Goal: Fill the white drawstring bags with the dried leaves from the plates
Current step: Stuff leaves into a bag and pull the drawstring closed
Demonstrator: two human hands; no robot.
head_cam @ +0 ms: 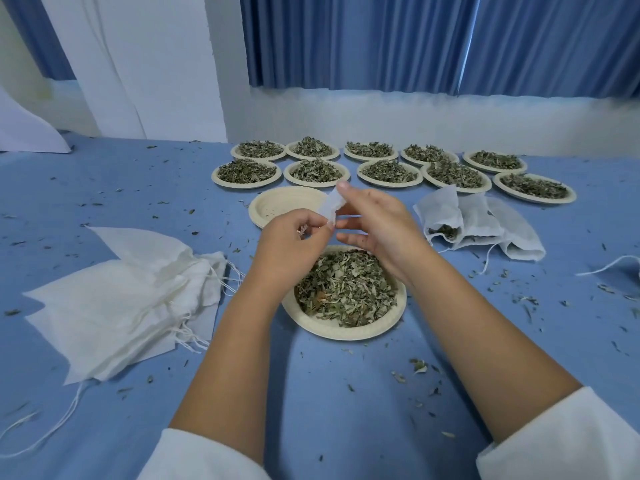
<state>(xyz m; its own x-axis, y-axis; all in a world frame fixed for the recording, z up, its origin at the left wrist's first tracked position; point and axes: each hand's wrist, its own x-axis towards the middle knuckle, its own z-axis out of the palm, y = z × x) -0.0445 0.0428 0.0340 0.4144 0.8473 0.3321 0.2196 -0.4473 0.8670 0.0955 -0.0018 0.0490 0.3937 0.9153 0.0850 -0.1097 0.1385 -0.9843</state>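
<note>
Above a plate of dried leaves in front of me, both hands hold one white drawstring bag. My left hand pinches its lower edge and string. My right hand grips its upper part with fingers spread; most of the bag is hidden behind the hands. A pile of flat white bags lies to the left. Filled bags lie to the right, one showing leaves at its mouth.
An empty plate sits just beyond my hands. Several plates heaped with leaves stand in two rows at the back. Leaf crumbs are scattered over the blue cloth. Blue curtains and a white wall lie behind.
</note>
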